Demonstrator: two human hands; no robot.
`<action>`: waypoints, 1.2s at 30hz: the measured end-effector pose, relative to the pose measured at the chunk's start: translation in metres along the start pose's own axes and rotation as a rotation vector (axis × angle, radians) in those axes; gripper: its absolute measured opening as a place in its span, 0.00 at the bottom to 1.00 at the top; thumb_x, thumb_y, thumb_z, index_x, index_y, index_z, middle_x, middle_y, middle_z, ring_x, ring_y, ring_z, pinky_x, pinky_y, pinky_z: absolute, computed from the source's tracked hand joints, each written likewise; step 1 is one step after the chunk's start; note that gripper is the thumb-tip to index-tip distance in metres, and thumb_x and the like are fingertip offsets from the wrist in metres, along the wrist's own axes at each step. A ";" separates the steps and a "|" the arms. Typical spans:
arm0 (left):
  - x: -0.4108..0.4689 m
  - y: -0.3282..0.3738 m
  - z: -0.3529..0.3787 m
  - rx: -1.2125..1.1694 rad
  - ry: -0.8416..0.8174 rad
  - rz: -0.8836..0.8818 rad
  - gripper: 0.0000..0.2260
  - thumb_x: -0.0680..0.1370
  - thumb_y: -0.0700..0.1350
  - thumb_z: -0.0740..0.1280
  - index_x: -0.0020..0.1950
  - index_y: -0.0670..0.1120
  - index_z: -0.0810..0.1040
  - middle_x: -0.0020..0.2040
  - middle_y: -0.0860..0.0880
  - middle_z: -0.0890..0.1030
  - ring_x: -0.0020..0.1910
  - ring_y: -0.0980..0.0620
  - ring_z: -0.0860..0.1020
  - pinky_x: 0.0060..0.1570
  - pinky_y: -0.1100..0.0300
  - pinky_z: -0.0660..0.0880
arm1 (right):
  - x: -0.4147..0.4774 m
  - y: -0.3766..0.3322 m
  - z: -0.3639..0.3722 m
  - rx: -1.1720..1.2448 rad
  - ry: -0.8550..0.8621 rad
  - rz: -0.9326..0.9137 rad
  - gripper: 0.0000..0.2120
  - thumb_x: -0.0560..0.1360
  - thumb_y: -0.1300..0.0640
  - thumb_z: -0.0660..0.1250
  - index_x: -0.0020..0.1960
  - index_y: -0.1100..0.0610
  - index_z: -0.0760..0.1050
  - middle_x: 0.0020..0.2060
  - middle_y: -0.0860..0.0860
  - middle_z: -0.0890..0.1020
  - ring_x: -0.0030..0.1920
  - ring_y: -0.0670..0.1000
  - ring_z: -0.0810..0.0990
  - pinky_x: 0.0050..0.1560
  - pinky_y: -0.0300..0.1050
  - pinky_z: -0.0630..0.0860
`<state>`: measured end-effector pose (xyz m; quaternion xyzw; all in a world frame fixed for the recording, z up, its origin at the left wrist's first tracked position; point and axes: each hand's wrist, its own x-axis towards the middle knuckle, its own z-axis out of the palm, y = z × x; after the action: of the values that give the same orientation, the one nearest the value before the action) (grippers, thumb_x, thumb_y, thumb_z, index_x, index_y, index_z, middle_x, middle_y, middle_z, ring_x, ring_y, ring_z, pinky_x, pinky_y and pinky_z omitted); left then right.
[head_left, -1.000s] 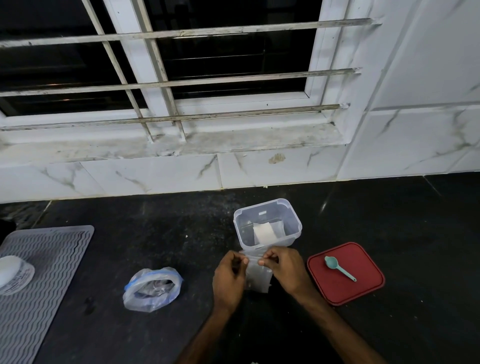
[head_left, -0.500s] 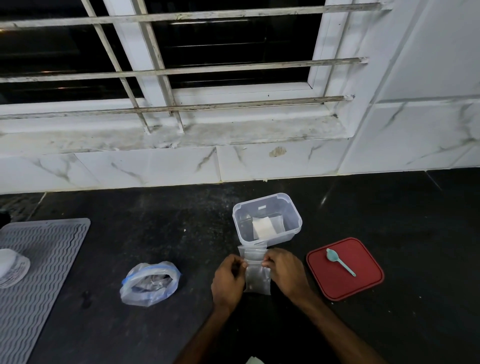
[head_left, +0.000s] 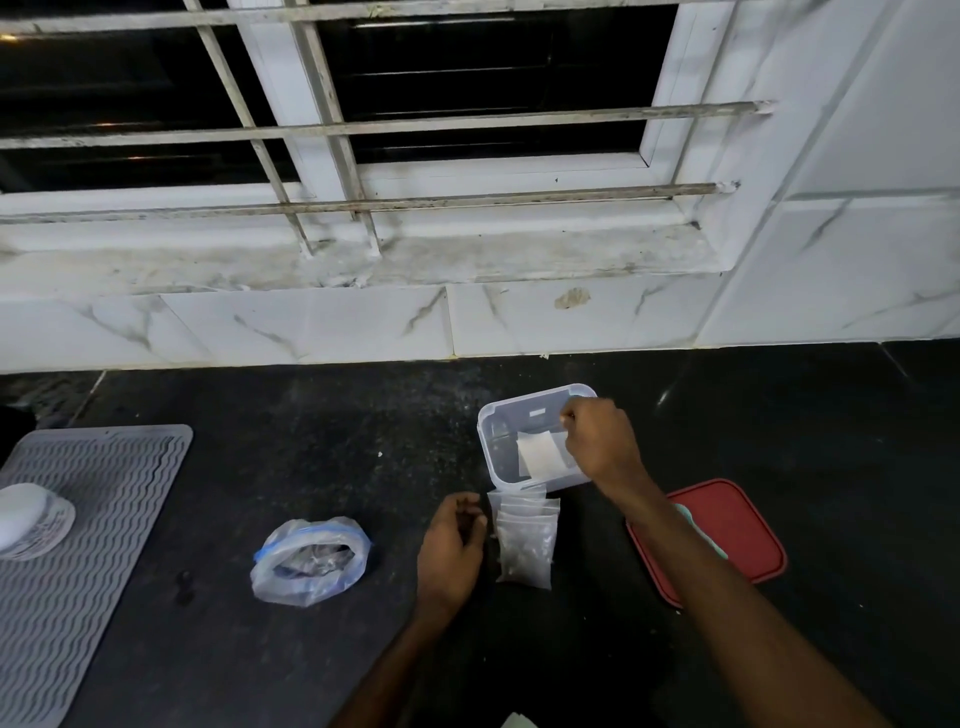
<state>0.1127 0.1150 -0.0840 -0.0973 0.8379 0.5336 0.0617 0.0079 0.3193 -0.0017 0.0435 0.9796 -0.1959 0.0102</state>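
A clear plastic container (head_left: 491, 441) stands on the dark counter with a white packet (head_left: 535, 457) inside it. My right hand (head_left: 602, 447) reaches over the container, and its fingertips pinch the top of a small clear pouch (head_left: 558, 441) beside the packet. Just in front of the container lies a small stack of clear zip pouches (head_left: 524, 545) with dark contents. My left hand (head_left: 452, 545) rests on the counter to their left, loosely curled and holding nothing.
A red lid (head_left: 743, 540) lies on the right, partly under my right forearm. A rolled-down plastic bag (head_left: 311, 561) with dark contents sits on the left. Further left, a grey ribbed mat (head_left: 93, 519) carries a white cup (head_left: 26, 519). A tiled wall and a barred window rise behind.
Both hands let go of the zip pouch, which now lies on the stack. My right hand moved up into the container, and my left hand drew back to the left.
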 end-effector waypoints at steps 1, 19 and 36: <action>0.002 0.003 -0.003 -0.003 0.027 0.012 0.10 0.78 0.43 0.67 0.57 0.55 0.76 0.51 0.58 0.83 0.49 0.62 0.81 0.54 0.54 0.79 | 0.012 -0.003 0.006 -0.062 -0.054 0.030 0.10 0.77 0.62 0.63 0.56 0.60 0.79 0.53 0.57 0.83 0.55 0.59 0.81 0.54 0.47 0.76; 0.011 0.031 -0.037 -0.159 0.221 0.095 0.09 0.78 0.39 0.68 0.56 0.49 0.76 0.49 0.55 0.82 0.46 0.62 0.80 0.52 0.59 0.78 | 0.031 -0.020 0.013 -0.271 -0.063 0.038 0.20 0.75 0.62 0.65 0.66 0.60 0.67 0.57 0.58 0.80 0.59 0.58 0.80 0.56 0.50 0.76; 0.001 0.121 -0.079 -0.275 -0.150 0.329 0.09 0.82 0.44 0.62 0.49 0.41 0.80 0.36 0.48 0.79 0.34 0.55 0.76 0.35 0.61 0.74 | -0.072 -0.039 -0.054 -0.215 0.231 -0.798 0.23 0.59 0.54 0.83 0.47 0.48 0.75 0.39 0.44 0.80 0.45 0.45 0.78 0.31 0.37 0.75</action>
<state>0.0837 0.0930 0.0561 0.0732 0.7549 0.6514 0.0222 0.0756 0.2980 0.0654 -0.3187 0.9291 -0.0750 -0.1717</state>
